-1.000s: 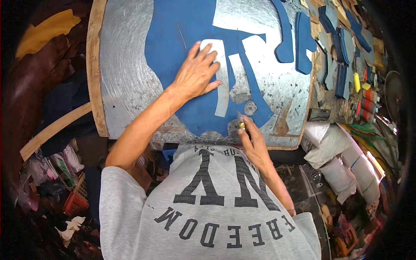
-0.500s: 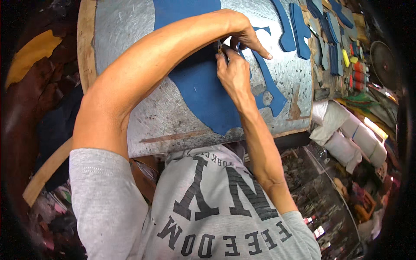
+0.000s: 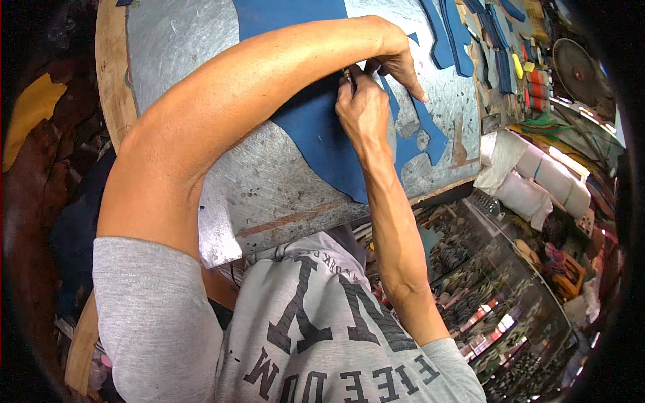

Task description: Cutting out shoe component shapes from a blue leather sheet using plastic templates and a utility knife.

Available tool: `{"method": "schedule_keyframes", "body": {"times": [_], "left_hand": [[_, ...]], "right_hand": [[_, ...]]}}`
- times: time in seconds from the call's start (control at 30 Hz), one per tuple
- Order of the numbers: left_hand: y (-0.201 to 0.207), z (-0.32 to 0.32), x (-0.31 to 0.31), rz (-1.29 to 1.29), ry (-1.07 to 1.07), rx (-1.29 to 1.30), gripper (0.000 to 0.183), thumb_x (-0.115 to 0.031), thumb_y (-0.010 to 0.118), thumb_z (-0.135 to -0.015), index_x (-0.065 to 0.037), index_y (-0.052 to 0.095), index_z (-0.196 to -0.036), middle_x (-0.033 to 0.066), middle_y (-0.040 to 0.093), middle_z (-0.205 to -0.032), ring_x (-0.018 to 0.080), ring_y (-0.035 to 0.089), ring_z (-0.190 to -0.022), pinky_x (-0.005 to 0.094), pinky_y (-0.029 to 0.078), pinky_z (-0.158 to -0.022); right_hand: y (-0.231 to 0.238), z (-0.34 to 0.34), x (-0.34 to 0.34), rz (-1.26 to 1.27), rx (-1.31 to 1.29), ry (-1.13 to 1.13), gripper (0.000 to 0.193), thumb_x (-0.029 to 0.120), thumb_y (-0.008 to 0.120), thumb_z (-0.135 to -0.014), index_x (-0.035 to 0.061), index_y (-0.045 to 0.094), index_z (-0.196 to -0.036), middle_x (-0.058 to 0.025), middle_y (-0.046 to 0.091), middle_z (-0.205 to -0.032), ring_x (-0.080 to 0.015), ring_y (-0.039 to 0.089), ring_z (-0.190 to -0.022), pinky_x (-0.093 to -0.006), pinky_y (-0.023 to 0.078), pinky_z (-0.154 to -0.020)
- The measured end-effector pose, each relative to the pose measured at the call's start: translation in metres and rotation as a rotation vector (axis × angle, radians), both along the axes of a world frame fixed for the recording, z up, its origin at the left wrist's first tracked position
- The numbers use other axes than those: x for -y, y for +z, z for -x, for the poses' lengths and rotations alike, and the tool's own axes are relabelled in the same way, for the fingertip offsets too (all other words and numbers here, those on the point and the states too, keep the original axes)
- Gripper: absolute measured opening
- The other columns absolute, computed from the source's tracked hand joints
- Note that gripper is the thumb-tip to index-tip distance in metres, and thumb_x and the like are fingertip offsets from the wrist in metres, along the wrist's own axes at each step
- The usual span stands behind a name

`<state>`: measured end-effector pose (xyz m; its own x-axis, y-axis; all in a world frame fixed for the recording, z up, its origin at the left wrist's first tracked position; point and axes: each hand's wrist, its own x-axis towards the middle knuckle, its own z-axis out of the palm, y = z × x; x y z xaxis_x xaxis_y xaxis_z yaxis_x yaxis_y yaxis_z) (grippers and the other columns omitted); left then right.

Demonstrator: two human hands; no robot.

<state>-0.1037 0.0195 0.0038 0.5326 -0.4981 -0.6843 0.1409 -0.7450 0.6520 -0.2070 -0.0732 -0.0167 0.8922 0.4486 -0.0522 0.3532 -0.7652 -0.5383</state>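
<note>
Nearest: 1 grey shirt with dark lettering, and 2 bare forearms, the left arched across the work and the right reaching up from below. Right hand: fingers clenched on 1 small tool with a brass-coloured part; the tool's tip is hidden. Left hand: just beyond the right hand, 1 finger extended over 1 blue sheet; the other fingers are mostly hidden, so it cannot be told whether they grasp anything. The sheet, which has cut-outs, lies below both hands on 1 metal-topped table with 1 wooden edge visible at left. At the table's far right lie 2 long blue pieces, side by side. Beyond the right edge: 2 yellow items, 3 red cylinders in a row, and 1 round fan
</note>
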Motion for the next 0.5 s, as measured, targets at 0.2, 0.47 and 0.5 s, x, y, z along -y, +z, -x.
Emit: {"method": "schedule_keyframes", "body": {"times": [0.2, 0.47, 0.5], "left_hand": [[0.002, 0.003, -0.001, -0.045, 0.001, -0.020, 0.115, -0.088, 0.058, -0.068, -0.008, 0.042, -0.149, 0.0254, 0.035, -0.153, 0.0427, 0.043, -0.136, 0.0571, 0.033, -0.109], [-0.002, 0.004, -0.001, -0.021, -0.008, 0.005, 0.115, -0.088, 0.056, -0.070, -0.007, 0.040, -0.150, 0.0266, 0.033, -0.154, 0.0434, 0.035, -0.140, 0.0541, 0.029, -0.113], [0.000, 0.005, -0.001, 0.015, -0.019, 0.018, 0.116, -0.088, 0.055, -0.070, -0.006, 0.039, -0.150, 0.0268, 0.032, -0.154, 0.0436, 0.034, -0.141, 0.0524, 0.028, -0.114]], "right_hand": [[-0.004, 0.001, -0.002, -0.012, 0.064, 0.066, 0.036, 0.012, 0.054, -0.086, -0.0052, 0.065, -0.116, -0.0328, 0.065, -0.104, -0.0463, 0.065, -0.097, -0.0501, 0.052, -0.088], [-0.006, 0.002, -0.003, -0.006, 0.080, 0.050, 0.034, 0.011, 0.056, -0.086, -0.0024, 0.066, -0.115, -0.0316, 0.064, -0.109, -0.0461, 0.063, -0.101, -0.0494, 0.051, -0.090], [-0.006, 0.002, -0.003, -0.018, 0.129, 0.045, 0.031, 0.011, 0.057, -0.086, -0.0008, 0.067, -0.114, -0.0305, 0.065, -0.106, -0.0452, 0.064, -0.099, -0.0477, 0.050, -0.089]]}}
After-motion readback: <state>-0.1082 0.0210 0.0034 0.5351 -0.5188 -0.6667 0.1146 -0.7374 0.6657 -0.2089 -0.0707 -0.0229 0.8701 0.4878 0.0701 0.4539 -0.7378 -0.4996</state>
